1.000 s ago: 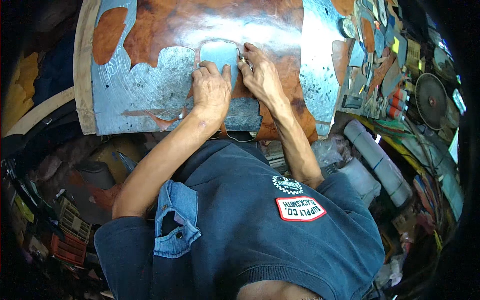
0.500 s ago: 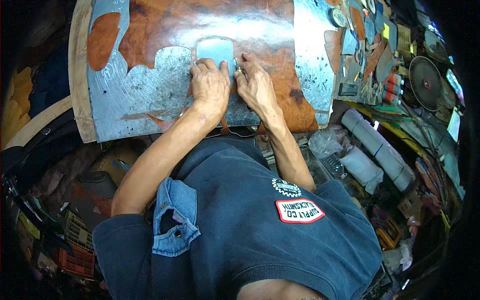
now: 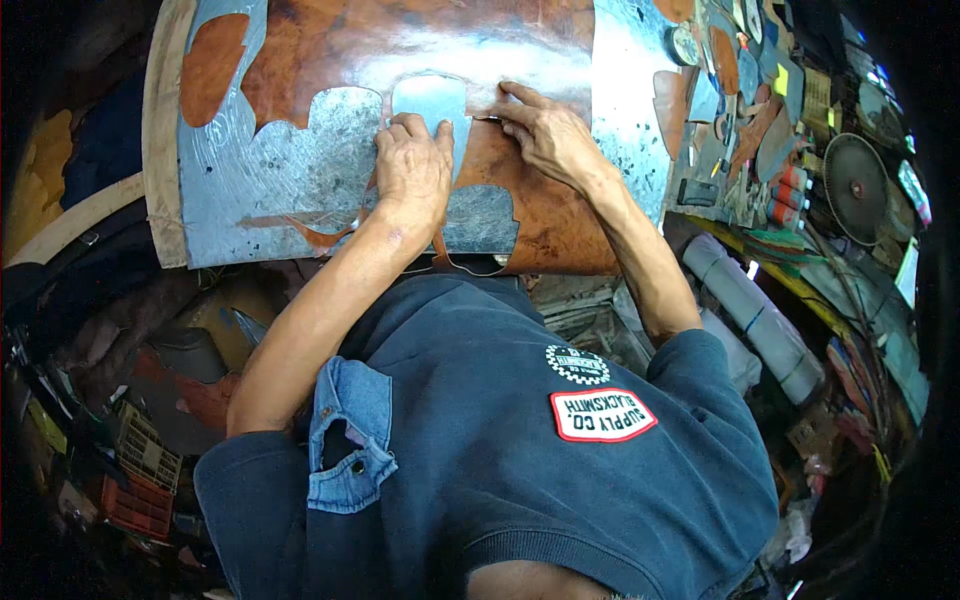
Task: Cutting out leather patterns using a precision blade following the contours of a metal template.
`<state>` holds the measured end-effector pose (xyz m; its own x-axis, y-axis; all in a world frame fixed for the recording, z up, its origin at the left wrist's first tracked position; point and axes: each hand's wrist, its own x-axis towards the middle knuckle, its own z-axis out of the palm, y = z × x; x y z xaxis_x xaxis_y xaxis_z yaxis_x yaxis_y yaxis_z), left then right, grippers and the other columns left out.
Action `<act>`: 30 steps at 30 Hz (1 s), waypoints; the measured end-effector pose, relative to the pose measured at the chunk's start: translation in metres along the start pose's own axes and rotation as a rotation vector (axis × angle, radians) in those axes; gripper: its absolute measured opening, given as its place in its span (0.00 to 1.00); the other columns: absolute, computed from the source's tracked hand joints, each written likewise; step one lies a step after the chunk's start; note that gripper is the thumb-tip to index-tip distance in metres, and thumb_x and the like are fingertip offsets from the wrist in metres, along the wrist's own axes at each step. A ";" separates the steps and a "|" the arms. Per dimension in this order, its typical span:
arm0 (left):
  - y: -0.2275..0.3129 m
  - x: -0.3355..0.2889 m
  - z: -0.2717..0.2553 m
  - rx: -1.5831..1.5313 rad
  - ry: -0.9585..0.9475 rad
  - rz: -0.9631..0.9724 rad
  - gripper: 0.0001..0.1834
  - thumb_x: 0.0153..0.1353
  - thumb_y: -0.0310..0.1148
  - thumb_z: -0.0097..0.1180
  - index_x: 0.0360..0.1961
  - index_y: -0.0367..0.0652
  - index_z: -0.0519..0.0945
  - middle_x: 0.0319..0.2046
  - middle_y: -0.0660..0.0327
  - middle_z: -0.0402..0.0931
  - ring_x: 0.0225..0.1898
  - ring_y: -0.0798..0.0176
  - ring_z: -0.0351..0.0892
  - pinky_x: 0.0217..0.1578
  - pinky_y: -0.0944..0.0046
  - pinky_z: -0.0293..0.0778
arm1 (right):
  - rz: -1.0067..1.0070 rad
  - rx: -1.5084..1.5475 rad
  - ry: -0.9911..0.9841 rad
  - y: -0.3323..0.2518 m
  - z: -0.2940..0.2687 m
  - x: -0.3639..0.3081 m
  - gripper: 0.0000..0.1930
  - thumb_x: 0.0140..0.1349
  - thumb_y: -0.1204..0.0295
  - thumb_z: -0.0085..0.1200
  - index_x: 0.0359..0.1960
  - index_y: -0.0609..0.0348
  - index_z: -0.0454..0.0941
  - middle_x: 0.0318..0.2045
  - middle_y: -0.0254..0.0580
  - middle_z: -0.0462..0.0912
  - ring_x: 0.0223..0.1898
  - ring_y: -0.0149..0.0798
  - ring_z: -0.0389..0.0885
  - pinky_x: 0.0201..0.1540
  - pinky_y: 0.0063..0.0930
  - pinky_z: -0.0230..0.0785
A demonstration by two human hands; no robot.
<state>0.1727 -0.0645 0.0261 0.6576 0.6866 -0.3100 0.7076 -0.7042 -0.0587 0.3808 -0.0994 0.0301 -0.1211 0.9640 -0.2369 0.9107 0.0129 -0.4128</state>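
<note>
My left hand [image 3: 414,165] lies on a light blue-grey template [image 3: 430,97], its fingertips spread and pressing it onto a brown leather sheet [image 3: 400,35]. Right of the template, my right hand [image 3: 553,138] rests low over the leather, index finger stretched forward. A thin, knife-like tool [image 3: 487,118] shows at its pinched fingers; most of it is hidden by the hand. Curved cutouts in the leather bare the grey metal-topped board [image 3: 300,190] beneath, one of them below my right hand. A narrow leather scrap [image 3: 322,238] lies near the front edge.
Wood edges the board [image 3: 168,140] at left. A rounded leather piece [image 3: 213,70] lies at the upper left. At right are scattered leather pieces, a round tin [image 3: 683,45], red-capped bottles [image 3: 790,195] and a fan [image 3: 856,190]. A wrapped roll [image 3: 755,315] lies below them.
My right hand has moved right, away from the template's edge, and its forearm has swung outward. A cutout near the front edge has come into view. My left hand stays on the template.
</note>
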 end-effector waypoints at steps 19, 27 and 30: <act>0.018 -0.152 -0.022 -1.409 -0.183 -0.594 0.31 0.61 0.37 0.63 0.63 0.35 0.69 0.38 0.46 0.82 0.40 0.61 0.84 0.41 0.62 0.78 | 0.490 1.589 0.346 0.020 0.002 -0.020 0.15 0.70 0.67 0.48 0.54 0.63 0.70 0.41 0.47 0.82 0.28 0.31 0.79 0.26 0.22 0.74; -0.009 -0.115 -0.051 -1.126 -0.225 -0.624 0.19 0.64 0.40 0.59 0.45 0.32 0.81 0.31 0.51 0.83 0.35 0.59 0.84 0.38 0.61 0.76 | 0.474 1.958 0.557 0.058 0.009 -0.044 0.12 0.72 0.67 0.40 0.50 0.59 0.67 0.37 0.46 0.79 0.29 0.35 0.76 0.29 0.27 0.73; -0.014 -0.080 -0.030 -0.787 0.124 -0.505 0.23 0.65 0.40 0.56 0.51 0.29 0.76 0.46 0.41 0.78 0.50 0.48 0.78 0.50 0.54 0.72 | 0.471 2.028 0.597 0.060 0.010 -0.050 0.12 0.73 0.67 0.38 0.50 0.59 0.67 0.37 0.46 0.79 0.30 0.36 0.76 0.30 0.27 0.73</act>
<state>0.1182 -0.1041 0.0802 0.2160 0.9236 -0.3167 0.8577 -0.0245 0.5135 0.4380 -0.1497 0.0082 0.3980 0.7621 -0.5106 -0.7725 -0.0218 -0.6346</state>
